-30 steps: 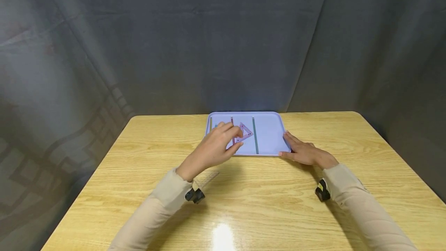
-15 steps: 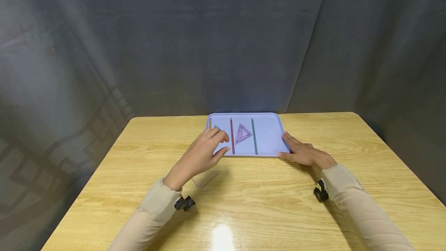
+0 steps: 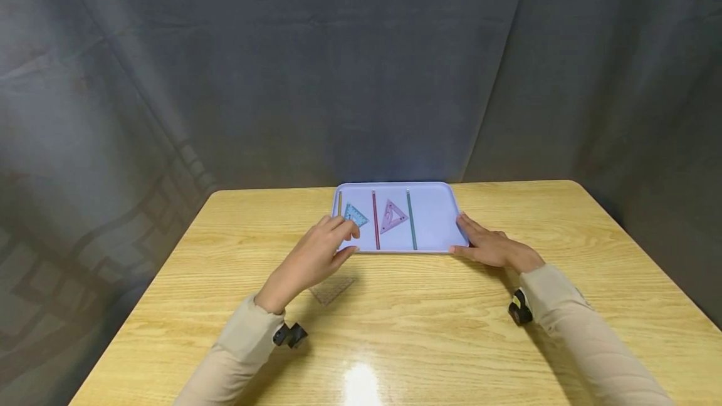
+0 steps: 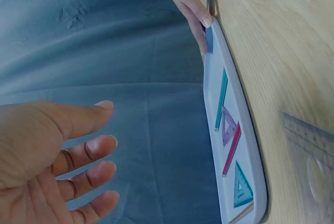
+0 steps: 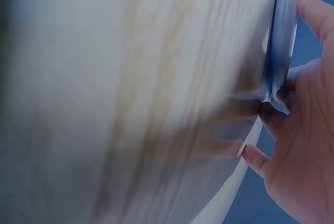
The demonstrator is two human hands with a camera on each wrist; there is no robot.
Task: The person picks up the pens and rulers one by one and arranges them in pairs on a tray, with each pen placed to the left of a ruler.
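We note the left hand [image 3: 316, 254] hovering over the near left corner of the lilac tray [image 3: 434, 215], fingers loosely spread and holding nothing. The right hand [image 3: 491, 246] rests its nearly straight fingers against the tray's right edge. In the tray lie a teal triangle [image 3: 355, 214], a red stick [image 3: 375, 227], a pink triangle [image 3: 393, 216] and a green stick [image 3: 412, 227]. A clear ruler [image 3: 331, 290] lies on the wooden table [image 3: 429, 318], just under the left hand.

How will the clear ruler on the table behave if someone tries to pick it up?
The clear ruler lies flat on the glossy table, so it probably resists pinching and slides instead. It looks thin, so likely light and slightly bendy.
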